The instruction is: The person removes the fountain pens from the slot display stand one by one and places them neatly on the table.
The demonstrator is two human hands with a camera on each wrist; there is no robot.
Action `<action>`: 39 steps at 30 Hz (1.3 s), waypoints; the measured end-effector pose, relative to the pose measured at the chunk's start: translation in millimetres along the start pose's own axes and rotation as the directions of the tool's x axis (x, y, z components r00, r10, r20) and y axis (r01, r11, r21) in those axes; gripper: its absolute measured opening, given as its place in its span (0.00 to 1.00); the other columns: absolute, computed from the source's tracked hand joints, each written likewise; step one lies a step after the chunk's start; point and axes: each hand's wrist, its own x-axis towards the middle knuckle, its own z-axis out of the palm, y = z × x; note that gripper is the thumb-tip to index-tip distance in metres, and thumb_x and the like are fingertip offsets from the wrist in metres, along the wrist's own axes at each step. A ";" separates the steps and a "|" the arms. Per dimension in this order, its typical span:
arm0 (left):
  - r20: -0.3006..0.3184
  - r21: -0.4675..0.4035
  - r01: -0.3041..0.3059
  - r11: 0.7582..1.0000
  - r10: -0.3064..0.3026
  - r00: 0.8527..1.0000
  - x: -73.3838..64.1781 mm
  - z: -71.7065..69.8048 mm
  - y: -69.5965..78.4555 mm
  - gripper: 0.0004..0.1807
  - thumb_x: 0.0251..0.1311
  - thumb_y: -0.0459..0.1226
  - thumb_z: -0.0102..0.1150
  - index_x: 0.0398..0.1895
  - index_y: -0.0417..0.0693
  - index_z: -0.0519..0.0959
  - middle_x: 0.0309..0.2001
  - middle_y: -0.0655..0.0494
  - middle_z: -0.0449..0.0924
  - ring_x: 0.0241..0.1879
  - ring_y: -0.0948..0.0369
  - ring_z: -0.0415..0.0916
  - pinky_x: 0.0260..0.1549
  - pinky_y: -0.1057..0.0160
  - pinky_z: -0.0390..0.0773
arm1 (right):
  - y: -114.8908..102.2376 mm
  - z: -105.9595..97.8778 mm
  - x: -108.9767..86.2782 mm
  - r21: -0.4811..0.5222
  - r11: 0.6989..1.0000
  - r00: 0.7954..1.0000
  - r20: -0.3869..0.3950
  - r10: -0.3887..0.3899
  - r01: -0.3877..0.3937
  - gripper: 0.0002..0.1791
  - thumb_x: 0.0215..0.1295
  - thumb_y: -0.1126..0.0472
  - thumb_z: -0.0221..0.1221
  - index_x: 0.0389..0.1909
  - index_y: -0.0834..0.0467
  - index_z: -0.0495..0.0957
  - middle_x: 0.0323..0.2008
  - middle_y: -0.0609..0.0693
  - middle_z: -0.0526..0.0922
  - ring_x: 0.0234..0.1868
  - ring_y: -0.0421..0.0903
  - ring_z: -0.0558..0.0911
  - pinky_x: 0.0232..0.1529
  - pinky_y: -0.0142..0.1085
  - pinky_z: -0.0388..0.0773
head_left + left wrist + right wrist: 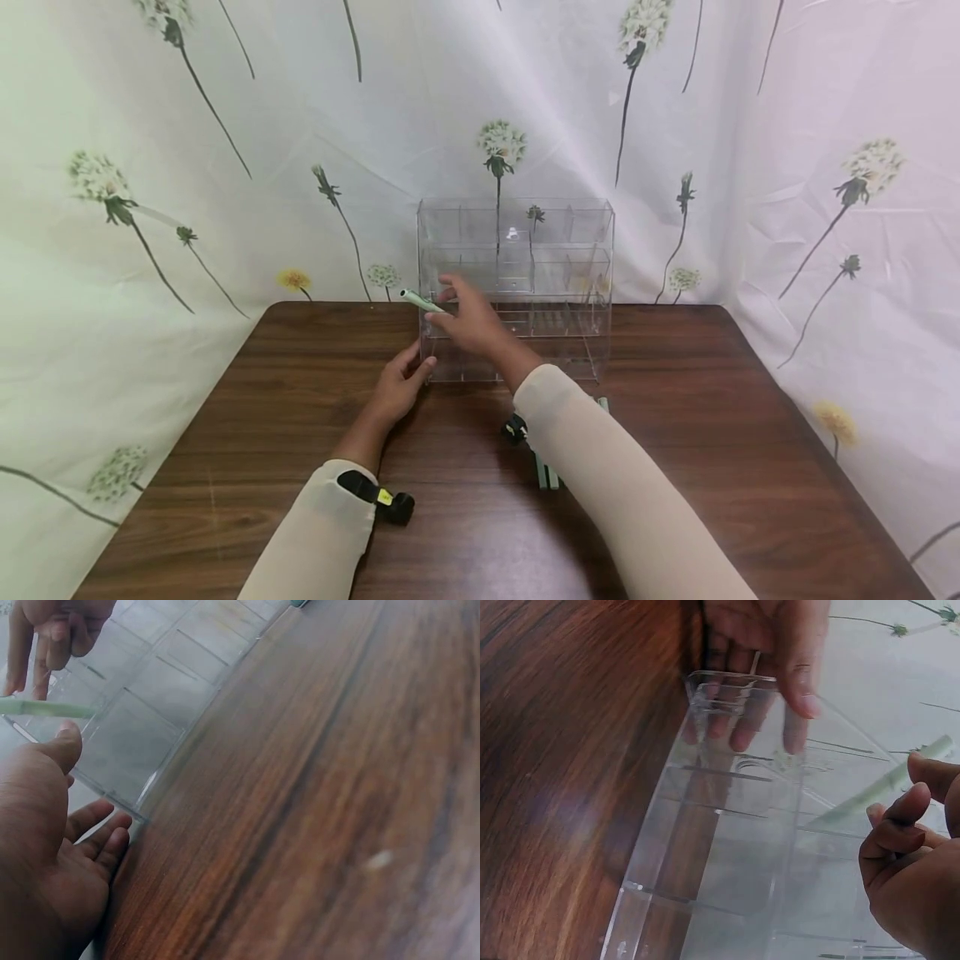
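A clear plastic organizer (555,337) with stepped compartments stands near the back of the table in the head view. My right hand (477,323) pinches a pale green pen (422,301) in front of its left side, the pen's dark-ended tip pointing up and left. Low beside the organizer's left wall is my left hand (395,389), its thumb at the front edge. In the left wrist view, the straight fingers (94,832) of that hand lie along the bottom corner. The right wrist view shows them through the clear plastic (727,802).
More pale green pens (547,475) lie on the brown wooden table (285,400), partly hidden under my right forearm. A white curtain (262,125) with printed flowers hangs behind and on both sides. Small black cameras (395,507) are strapped on my wrists.
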 end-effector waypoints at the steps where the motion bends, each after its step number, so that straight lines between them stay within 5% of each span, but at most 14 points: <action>1: -0.001 0.001 0.000 1.000 0.000 1.000 0.4 0.3 -0.4 0.36 0.84 0.49 0.56 0.88 0.57 0.60 0.82 0.39 0.68 0.77 0.40 0.73 0.76 0.39 0.72 | 0.3 1.7 0.7 -0.012 1.000 1.000 -0.006 0.003 -0.003 0.39 0.78 0.58 0.67 0.84 0.56 0.62 0.67 0.58 0.83 0.62 0.54 0.85 0.62 0.49 0.82; 13: -0.017 -0.018 -0.028 0.999 0.028 0.999 1.8 0.9 -1.7 0.34 0.83 0.46 0.58 0.87 0.53 0.64 0.78 0.38 0.73 0.75 0.41 0.75 0.74 0.42 0.73 | -2.1 14.7 2.5 -0.098 0.995 0.998 -0.056 0.015 -0.020 0.22 0.81 0.55 0.64 0.67 0.53 0.69 0.68 0.56 0.83 0.67 0.54 0.83 0.68 0.52 0.81; 20: -0.013 -0.008 -0.021 1.000 0.021 1.000 0.7 0.3 -2.7 0.34 0.83 0.47 0.58 0.87 0.57 0.63 0.78 0.39 0.74 0.73 0.41 0.77 0.73 0.42 0.74 | -5.1 19.8 4.2 -0.096 0.994 0.997 -0.060 0.044 -0.050 0.24 0.82 0.54 0.63 0.70 0.54 0.68 0.67 0.57 0.84 0.66 0.55 0.84 0.66 0.53 0.82; 28: -0.014 -0.014 -0.014 1.000 0.014 1.000 0.3 0.2 -2.8 0.34 0.83 0.48 0.59 0.87 0.60 0.64 0.78 0.40 0.74 0.72 0.41 0.78 0.72 0.42 0.76 | -6.1 24.2 4.5 -0.196 0.980 0.995 -0.099 -0.004 -0.016 0.24 0.83 0.58 0.61 0.74 0.52 0.70 0.59 0.54 0.89 0.51 0.48 0.88 0.48 0.43 0.84; 39: -0.014 -0.001 -0.034 0.999 0.034 0.999 2.5 -0.4 -4.1 0.34 0.83 0.48 0.58 0.87 0.58 0.64 0.79 0.39 0.72 0.75 0.41 0.75 0.74 0.41 0.74 | -10.1 22.8 1.1 -0.287 0.957 0.981 -0.171 -0.091 0.038 0.22 0.83 0.57 0.61 0.73 0.53 0.73 0.62 0.54 0.89 0.53 0.50 0.90 0.51 0.46 0.86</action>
